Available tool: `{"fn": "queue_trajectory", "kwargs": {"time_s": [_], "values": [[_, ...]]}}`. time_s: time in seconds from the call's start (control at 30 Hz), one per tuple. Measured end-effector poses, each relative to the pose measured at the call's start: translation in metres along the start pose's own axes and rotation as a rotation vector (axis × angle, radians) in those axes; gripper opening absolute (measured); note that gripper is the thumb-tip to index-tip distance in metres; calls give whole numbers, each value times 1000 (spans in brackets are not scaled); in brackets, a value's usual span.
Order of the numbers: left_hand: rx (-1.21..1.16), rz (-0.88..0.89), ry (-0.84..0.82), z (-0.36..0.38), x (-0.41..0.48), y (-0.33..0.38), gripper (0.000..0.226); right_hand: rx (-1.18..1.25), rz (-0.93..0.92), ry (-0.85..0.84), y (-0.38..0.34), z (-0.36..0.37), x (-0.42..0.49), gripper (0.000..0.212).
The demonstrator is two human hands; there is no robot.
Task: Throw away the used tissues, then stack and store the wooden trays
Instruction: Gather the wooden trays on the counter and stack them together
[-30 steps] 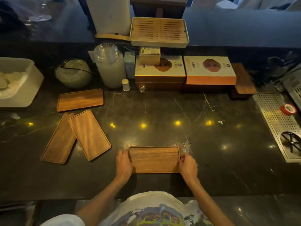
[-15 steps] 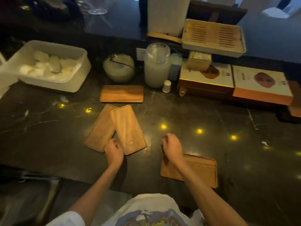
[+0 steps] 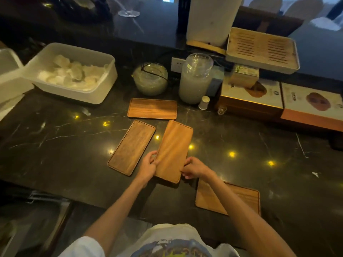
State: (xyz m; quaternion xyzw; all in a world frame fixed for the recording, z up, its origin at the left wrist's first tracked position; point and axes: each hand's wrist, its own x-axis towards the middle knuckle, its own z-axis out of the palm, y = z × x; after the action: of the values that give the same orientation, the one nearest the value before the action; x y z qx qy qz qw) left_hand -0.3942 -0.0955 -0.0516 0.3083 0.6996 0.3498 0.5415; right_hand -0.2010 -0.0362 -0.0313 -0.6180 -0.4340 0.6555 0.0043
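Several flat wooden trays lie on the dark marble counter (image 3: 55, 145). My left hand (image 3: 147, 168) and my right hand (image 3: 194, 167) grip the near end of one long tray (image 3: 174, 149), one hand on each side, its near end lifted a little. A second long tray (image 3: 131, 147) lies just left of it. A third tray (image 3: 152, 108) lies crosswise behind them. Another tray (image 3: 241, 197) rests near the counter's front edge, partly under my right forearm. A white bin (image 3: 74, 89) at the back left holds crumpled white tissues (image 3: 72, 74).
Behind the trays stand a round glass bowl (image 3: 150, 78), a tall glass jar (image 3: 194, 80), a small white bottle (image 3: 204, 102) and flat boxes (image 3: 254, 95). A slatted tea tray (image 3: 261, 50) sits raised at the back right. Another white container (image 3: 9, 71) is far left.
Both hands left the tray at the front edge, moved left and took hold of the long tray. That tray now lies apart from its left neighbour. The camera turned left.
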Motion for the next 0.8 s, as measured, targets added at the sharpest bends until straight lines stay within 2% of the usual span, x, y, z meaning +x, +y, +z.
{"fn": "queue_trajectory", "kwargs": {"time_s": [0.07, 0.13, 0.2, 0.27, 0.33, 0.37, 0.43, 0.5, 0.6, 0.7, 0.8], "values": [[53, 58, -67, 5, 1, 17, 38, 232, -59, -29, 17, -30, -22, 39], [169, 134, -172, 14, 4, 40, 40, 498, -154, 89, 36, -67, -42, 53], [324, 202, -347, 29, 5, 64, 41, 700, -230, 187, 59, -103, -57, 57], [450, 229, -492, 49, 5, 85, 41, 658, -262, 235, 82, -130, -72, 59], [487, 218, -548, 71, 2, 96, 38, 557, -241, 265, 106, -147, -83, 57], [462, 211, -523, 83, -1, 98, 36, 558, -226, 278, 119, -152, -87, 56], [322, 182, -339, 106, -9, 94, 32, 660, -187, 314, 145, -158, -92, 57], [133, 59, -113, 127, -20, 82, 35, 762, -154, 373, 167, -156, -93, 58], [-85, -181, 20, 154, -39, 51, 39, 745, -135, 489, 189, -145, -94, 58], [-308, -312, 119, 168, -58, 19, 28, 615, -180, 557, 208, -136, -98, 58], [-215, -286, 224, 177, -71, -7, 21, 276, -131, 649, 225, -129, -102, 59]]}}
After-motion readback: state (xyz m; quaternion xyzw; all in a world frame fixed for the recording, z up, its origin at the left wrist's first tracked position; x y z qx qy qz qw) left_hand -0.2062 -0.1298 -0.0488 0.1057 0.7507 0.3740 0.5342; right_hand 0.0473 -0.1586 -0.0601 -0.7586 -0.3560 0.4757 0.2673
